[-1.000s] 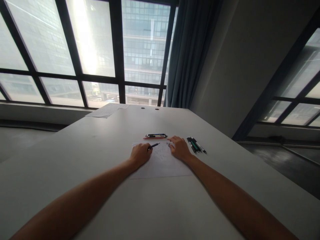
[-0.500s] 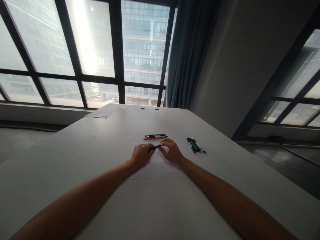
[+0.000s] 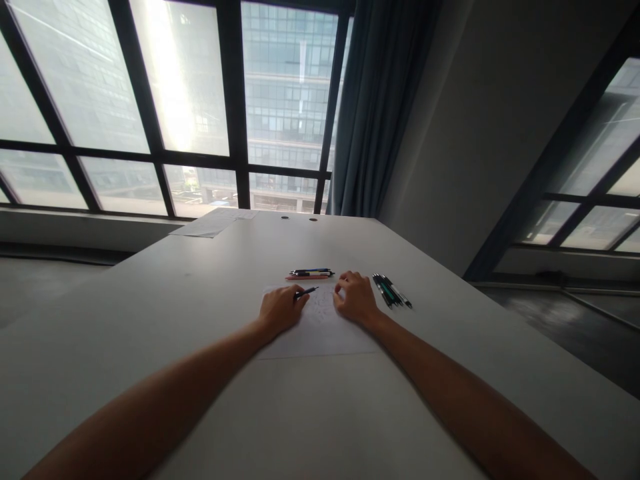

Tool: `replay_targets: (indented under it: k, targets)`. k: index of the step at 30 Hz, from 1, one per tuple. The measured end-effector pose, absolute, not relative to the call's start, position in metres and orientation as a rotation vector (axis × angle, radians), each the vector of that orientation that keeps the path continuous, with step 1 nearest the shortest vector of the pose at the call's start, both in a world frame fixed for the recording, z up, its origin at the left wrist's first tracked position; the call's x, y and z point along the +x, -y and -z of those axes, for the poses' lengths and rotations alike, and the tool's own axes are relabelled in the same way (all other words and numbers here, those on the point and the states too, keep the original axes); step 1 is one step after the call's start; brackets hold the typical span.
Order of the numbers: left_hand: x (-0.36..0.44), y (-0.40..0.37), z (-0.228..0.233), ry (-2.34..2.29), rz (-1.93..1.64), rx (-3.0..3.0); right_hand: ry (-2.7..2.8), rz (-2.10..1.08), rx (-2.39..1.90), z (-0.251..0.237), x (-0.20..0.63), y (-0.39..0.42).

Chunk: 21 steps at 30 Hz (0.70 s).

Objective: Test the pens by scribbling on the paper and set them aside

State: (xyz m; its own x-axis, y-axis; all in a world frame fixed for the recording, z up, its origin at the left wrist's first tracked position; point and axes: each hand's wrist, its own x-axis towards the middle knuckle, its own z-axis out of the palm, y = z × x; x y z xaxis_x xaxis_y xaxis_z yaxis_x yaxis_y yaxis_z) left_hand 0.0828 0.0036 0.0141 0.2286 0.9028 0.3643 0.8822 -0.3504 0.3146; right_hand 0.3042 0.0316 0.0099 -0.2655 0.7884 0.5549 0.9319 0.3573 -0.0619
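Note:
My left hand [image 3: 283, 309] is closed around a dark pen [image 3: 305, 292], whose thin tip points right and slightly up. Beneath both hands lies a white sheet of paper [image 3: 320, 339] with faint marks on its upper part. To the right of the pen tip, my right hand [image 3: 356, 298] has its thumb and index finger curled together in a pinch. Whatever may be between those fingertips is too small to make out. Just beyond the hands, several pens [image 3: 310, 273] lie side by side. A second group of pens [image 3: 391, 291], black, green and white, rests right of my right hand.
The white table [image 3: 250, 413] stretches away toward the window. Papers [image 3: 210, 224] lie at its far left edge. Two small dark round spots [image 3: 313, 219] sit near the far end. A blue curtain [image 3: 365, 120] hangs behind the table.
My right hand has moved right, away from the pen it was touching. The pen's thin tip now shows, and my left hand still holds it nearly in place.

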Motion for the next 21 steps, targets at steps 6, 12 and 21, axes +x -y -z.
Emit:
replay_targets:
  k: [6, 12, 21]
  targets:
    - [0.083, -0.003, -0.014, -1.701, -0.831, 2.481, 2.092, 0.316, -1.204, -0.016, 0.299, -0.025]
    - [0.081, -0.002, -0.014, -1.616, -0.845, 2.578, 2.214, 0.194, -0.984, -0.014, 0.291, -0.021]
    - [0.081, -0.007, -0.013, -1.779, -0.718, 2.510, 1.873, 0.221, -1.241, -0.014, 0.322, -0.042]
